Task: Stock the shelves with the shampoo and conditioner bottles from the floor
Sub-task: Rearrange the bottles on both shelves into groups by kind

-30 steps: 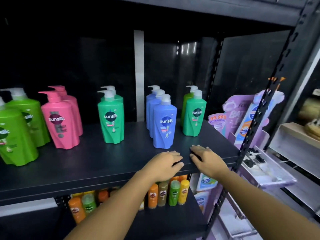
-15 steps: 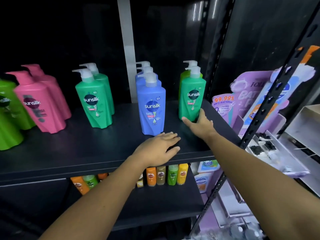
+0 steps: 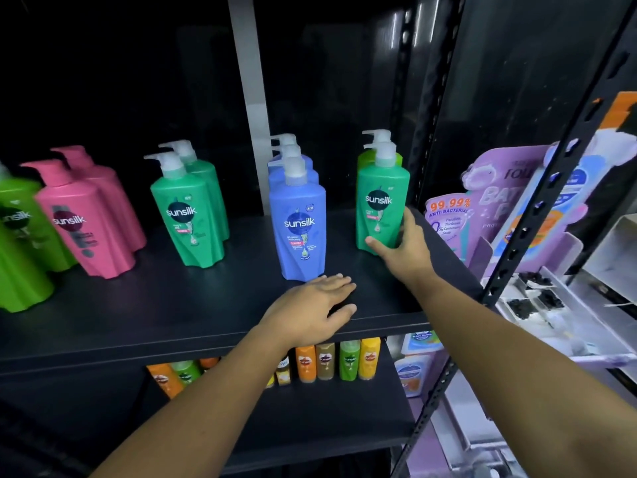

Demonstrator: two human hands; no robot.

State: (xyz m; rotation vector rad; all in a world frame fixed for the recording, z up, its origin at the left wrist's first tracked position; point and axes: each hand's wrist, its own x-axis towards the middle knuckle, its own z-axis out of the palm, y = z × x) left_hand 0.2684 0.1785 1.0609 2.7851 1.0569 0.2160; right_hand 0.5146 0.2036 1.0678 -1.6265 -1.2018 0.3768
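Now the dark shelf point(image 3: 144, 305) carries its pump bottles in short rows, front to back: lime green at the far left, then pink point(image 3: 82, 222), teal green point(image 3: 188, 215), blue point(image 3: 299, 222), and at the right end a teal green Sunsilk bottle point(image 3: 381, 205) with a lime one just behind it. A lower shelf holds small orange, brown, green and yellow bottles point(image 3: 325, 362), and a purple display card point(image 3: 482, 201) stands beyond the upright post on the right.

A second ago both hands lay flat near the shelf's front edge; half a second ago the right was only reaching the teal bottle. The right hand point(image 3: 403, 253) has since closed in on that bottle's lower right side, thumb across the front of the base and fingers curled round the far side, touching it. Whether it is truly clamped or merely cupped I cannot tell. The left hand point(image 3: 310, 310) has stayed put, palm down and fingers spread on the shelf just in front of the blue row, holding nothing.

That suggests the bottle is being straightened or nudged into line, not newly placed. No floor stock is in view.
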